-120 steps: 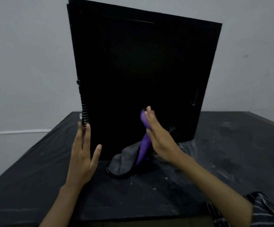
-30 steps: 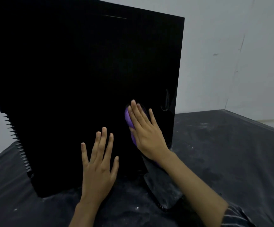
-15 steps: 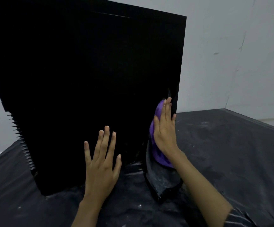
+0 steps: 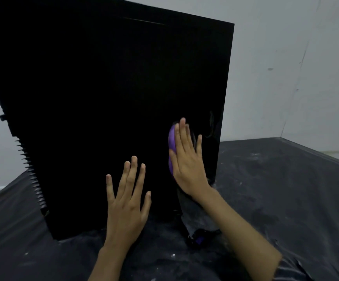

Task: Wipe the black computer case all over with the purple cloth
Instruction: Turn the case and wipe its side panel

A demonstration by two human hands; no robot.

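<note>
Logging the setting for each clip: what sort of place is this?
Probably a bare indoor work or recording room: plain white walls meeting in a corner, a surface covered in dusty black sheeting, and a black computer case standing on it.

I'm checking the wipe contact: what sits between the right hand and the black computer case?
In the head view, the purple cloth lies between the right hand and the computer case, pressed flat against it.
</note>
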